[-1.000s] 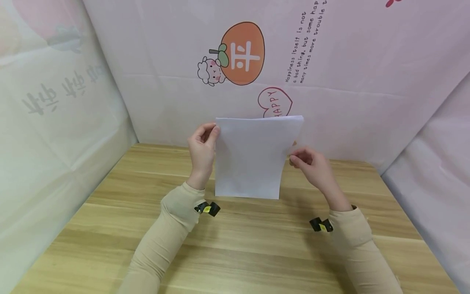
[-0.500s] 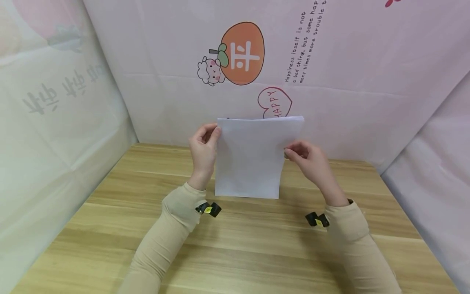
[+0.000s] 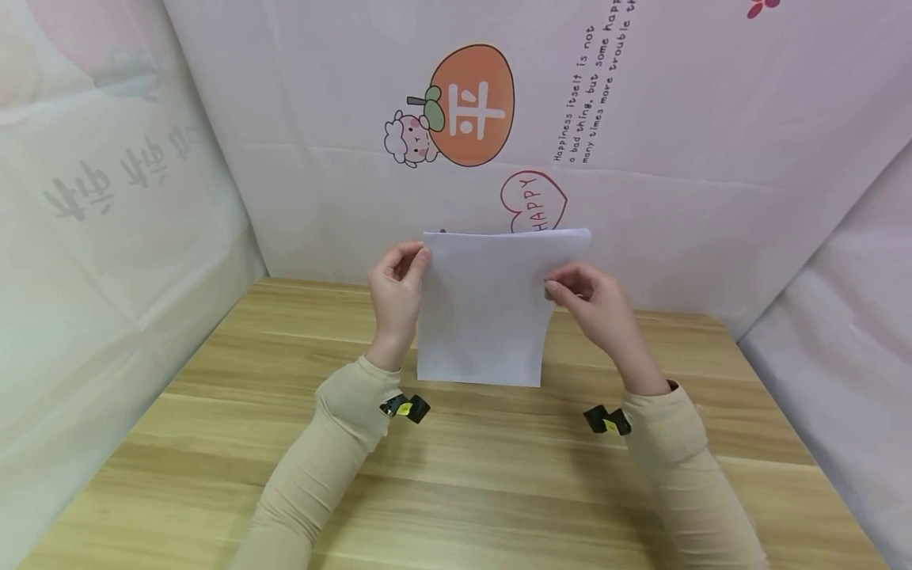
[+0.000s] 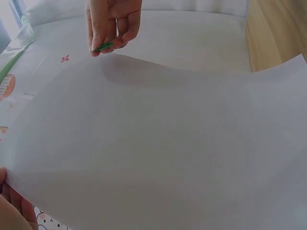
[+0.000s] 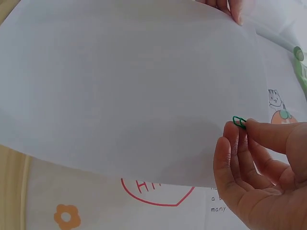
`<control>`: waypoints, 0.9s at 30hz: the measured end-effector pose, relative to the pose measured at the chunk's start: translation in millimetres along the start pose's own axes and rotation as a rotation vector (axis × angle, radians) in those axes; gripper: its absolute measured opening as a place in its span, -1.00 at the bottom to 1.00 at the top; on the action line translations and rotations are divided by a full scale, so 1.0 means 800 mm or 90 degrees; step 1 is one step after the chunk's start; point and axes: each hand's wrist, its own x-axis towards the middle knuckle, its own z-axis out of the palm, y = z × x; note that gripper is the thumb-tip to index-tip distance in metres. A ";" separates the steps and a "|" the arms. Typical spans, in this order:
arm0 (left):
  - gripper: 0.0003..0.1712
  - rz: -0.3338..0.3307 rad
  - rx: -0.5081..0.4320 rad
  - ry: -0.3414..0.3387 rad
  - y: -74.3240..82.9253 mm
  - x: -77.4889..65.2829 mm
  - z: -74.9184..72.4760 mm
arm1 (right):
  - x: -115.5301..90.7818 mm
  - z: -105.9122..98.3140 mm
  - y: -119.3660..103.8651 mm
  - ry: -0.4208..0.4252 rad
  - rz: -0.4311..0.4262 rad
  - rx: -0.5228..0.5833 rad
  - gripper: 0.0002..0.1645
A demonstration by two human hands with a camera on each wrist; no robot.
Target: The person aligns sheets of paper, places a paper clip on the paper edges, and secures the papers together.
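White paper [image 3: 484, 317] stands upright over the table, its lower edge at or near the tabletop; whether it is one sheet or more I cannot tell. My left hand [image 3: 396, 297] pinches its upper left edge between thumb and fingers. At the paper's right edge, my right hand [image 3: 594, 309] pinches a small green paper clip [image 5: 240, 122] between thumb and fingertips. The loop of the clip points at the paper in the right wrist view. The left wrist view shows the clip right by the paper's edge; whether it touches is unclear.
Beneath the paper is a wood-grain table [image 3: 456, 475]. A white printed cloth [image 3: 321, 103] rises behind it, and pale cloth walls [image 3: 107, 261] stand at both sides. A small black camera [image 3: 406, 408] sits on each wrist.
My right hand has moved left and slightly up, bringing the paper clip to the paper's right edge. The left hand and the paper's top have shifted very slightly right.
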 end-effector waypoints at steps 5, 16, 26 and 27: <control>-0.79 0.004 0.007 -0.002 -0.001 0.000 0.002 | 0.005 0.002 -0.007 0.009 -0.020 0.009 -0.73; -0.78 -0.008 0.007 0.002 -0.001 -0.002 0.003 | 0.016 0.006 -0.024 0.020 -0.029 0.021 -0.73; -0.79 0.004 0.016 0.005 -0.002 -0.003 0.003 | 0.027 0.010 -0.045 0.032 -0.053 -0.005 -0.75; -0.80 0.008 0.016 0.006 -0.003 -0.003 0.003 | 0.028 0.011 -0.048 0.032 -0.056 -0.008 -0.76</control>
